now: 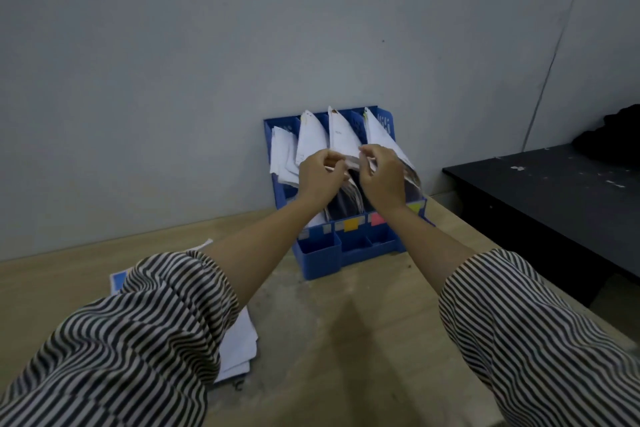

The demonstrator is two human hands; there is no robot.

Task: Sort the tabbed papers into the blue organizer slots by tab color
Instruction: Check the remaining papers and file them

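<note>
While both hands pinch one paper (351, 160) between them, left hand (320, 177) and right hand (382, 177) hide the middle slots of the blue organizer (349, 253) against the wall (173, 97); tab colour indiscernible. Loose papers (239, 343) lie partly under the left sleeve (138, 333).

I'm in a plain office or workroom: a bare grey wall (173, 80), a wooden desk (346, 340) with a blue paper organizer (323, 262) against the wall, and a black table (554, 198) on the right.
</note>
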